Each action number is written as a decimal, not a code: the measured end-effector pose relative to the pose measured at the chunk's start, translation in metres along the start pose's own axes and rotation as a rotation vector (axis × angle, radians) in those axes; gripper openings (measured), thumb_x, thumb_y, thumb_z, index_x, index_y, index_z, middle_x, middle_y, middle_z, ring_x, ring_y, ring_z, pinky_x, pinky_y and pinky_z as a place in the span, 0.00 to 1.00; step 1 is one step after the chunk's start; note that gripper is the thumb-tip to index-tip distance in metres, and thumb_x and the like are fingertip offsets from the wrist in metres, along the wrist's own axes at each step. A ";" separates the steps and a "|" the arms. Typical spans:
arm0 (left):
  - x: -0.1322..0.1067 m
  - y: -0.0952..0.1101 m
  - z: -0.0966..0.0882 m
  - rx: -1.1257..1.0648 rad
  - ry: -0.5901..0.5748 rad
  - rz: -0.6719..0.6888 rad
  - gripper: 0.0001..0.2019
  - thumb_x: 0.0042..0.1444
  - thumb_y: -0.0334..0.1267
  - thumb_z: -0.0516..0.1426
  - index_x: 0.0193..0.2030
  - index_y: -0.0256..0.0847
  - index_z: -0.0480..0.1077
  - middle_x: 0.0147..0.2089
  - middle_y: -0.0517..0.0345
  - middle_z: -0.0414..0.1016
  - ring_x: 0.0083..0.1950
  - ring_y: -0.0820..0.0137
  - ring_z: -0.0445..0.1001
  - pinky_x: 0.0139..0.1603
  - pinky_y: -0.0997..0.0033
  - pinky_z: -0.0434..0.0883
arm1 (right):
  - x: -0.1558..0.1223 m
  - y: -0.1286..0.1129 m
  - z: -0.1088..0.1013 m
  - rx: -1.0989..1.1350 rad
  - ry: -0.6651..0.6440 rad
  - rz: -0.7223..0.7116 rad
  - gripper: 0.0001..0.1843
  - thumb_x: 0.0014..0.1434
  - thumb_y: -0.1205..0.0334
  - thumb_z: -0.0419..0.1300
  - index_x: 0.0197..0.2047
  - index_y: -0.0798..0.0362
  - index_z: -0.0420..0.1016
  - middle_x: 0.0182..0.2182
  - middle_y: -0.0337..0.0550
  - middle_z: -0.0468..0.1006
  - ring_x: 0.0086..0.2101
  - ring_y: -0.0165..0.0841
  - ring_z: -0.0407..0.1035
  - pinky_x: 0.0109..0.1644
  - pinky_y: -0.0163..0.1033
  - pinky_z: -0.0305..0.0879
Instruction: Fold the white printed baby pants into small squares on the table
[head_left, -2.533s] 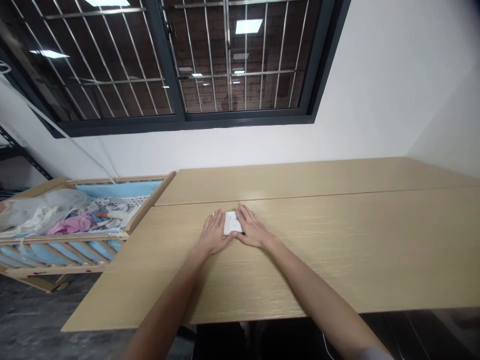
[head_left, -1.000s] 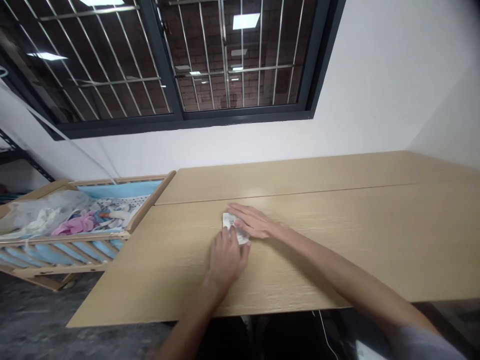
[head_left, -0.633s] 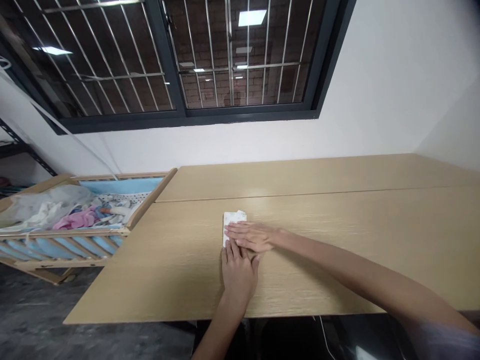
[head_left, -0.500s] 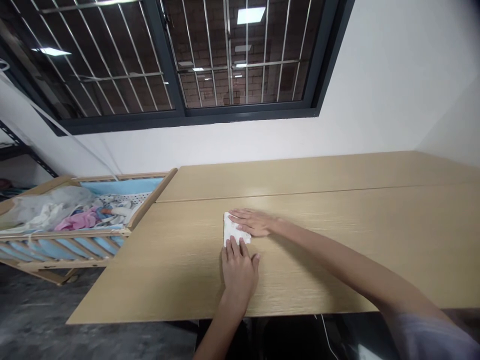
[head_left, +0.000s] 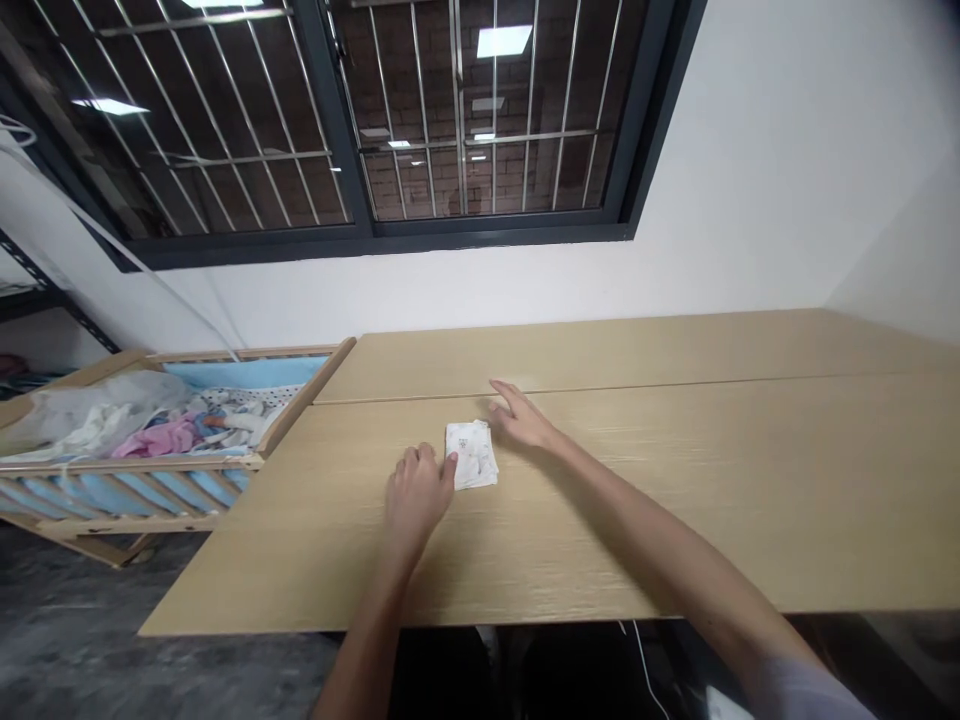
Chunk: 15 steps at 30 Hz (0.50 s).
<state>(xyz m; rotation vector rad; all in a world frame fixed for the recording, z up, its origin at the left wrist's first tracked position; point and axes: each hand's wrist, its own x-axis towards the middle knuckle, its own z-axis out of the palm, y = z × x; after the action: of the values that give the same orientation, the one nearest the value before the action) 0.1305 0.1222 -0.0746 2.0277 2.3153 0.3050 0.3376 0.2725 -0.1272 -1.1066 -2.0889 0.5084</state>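
Note:
A small folded white cloth [head_left: 472,458] with a faint print lies flat on the light wooden table [head_left: 637,500]. My left hand [head_left: 421,488] is at its left side, fingers bent and apart, with the thumb close to or touching the cloth's edge. Just off the upper right corner of the cloth is my right hand [head_left: 521,420], its index finger stretched out and the others loosely curled. Neither hand grips anything. Whether the left fingertips touch the table is hard to make out.
To the left stands a wooden crib [head_left: 300,400] with a light blue lining, holding heaped clothes [head_left: 161,435] and a translucent bag [head_left: 112,400]. A barred window [head_left: 480,235] is in the white wall behind the table. A seam runs along the tabletop.
Both hands have come off the cloth. My left hand moved left to its side, and my right hand lifted up and right. The cloth's printed face now shows whole.

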 end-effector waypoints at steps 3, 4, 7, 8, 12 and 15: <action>0.013 -0.002 -0.001 0.067 -0.138 -0.068 0.27 0.69 0.53 0.45 0.53 0.30 0.72 0.52 0.34 0.78 0.54 0.47 0.77 0.52 0.51 0.72 | 0.000 0.000 0.004 0.059 0.030 0.085 0.24 0.67 0.53 0.55 0.59 0.58 0.75 0.53 0.58 0.77 0.50 0.43 0.73 0.56 0.48 0.68; 0.015 0.001 0.002 0.070 -0.165 -0.076 0.28 0.69 0.53 0.45 0.52 0.29 0.73 0.50 0.33 0.79 0.52 0.46 0.78 0.51 0.51 0.72 | -0.001 -0.002 0.007 0.077 0.001 0.087 0.21 0.65 0.55 0.56 0.55 0.58 0.78 0.47 0.55 0.80 0.44 0.41 0.75 0.51 0.45 0.70; 0.018 0.010 0.013 0.068 -0.193 -0.071 0.25 0.68 0.51 0.47 0.51 0.30 0.75 0.49 0.32 0.79 0.52 0.47 0.79 0.50 0.53 0.72 | -0.007 -0.008 0.017 0.085 -0.083 0.071 0.16 0.60 0.57 0.62 0.49 0.56 0.80 0.39 0.48 0.81 0.37 0.37 0.73 0.44 0.41 0.69; 0.018 0.012 0.016 0.064 -0.194 -0.062 0.24 0.68 0.50 0.47 0.51 0.31 0.75 0.50 0.32 0.79 0.53 0.48 0.79 0.50 0.55 0.72 | -0.009 -0.012 0.020 0.076 -0.089 0.072 0.16 0.59 0.58 0.64 0.48 0.56 0.80 0.39 0.47 0.80 0.36 0.36 0.72 0.44 0.40 0.68; 0.012 0.013 0.014 0.039 -0.165 -0.012 0.19 0.67 0.45 0.47 0.50 0.35 0.74 0.51 0.36 0.79 0.52 0.53 0.79 0.48 0.60 0.71 | -0.017 -0.031 0.031 0.099 0.005 0.148 0.14 0.53 0.65 0.66 0.45 0.57 0.76 0.42 0.49 0.76 0.38 0.35 0.70 0.45 0.40 0.67; -0.006 -0.002 -0.002 0.015 -0.102 0.003 0.18 0.68 0.44 0.45 0.49 0.37 0.72 0.48 0.40 0.80 0.48 0.56 0.79 0.44 0.63 0.70 | -0.029 -0.060 0.041 0.239 0.016 0.227 0.13 0.50 0.68 0.66 0.40 0.55 0.72 0.39 0.44 0.74 0.36 0.33 0.68 0.41 0.37 0.66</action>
<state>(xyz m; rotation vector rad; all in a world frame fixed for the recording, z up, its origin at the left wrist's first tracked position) 0.1290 0.1154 -0.0736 2.0034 2.2618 0.1800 0.2846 0.2143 -0.1290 -1.2055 -1.8409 0.8325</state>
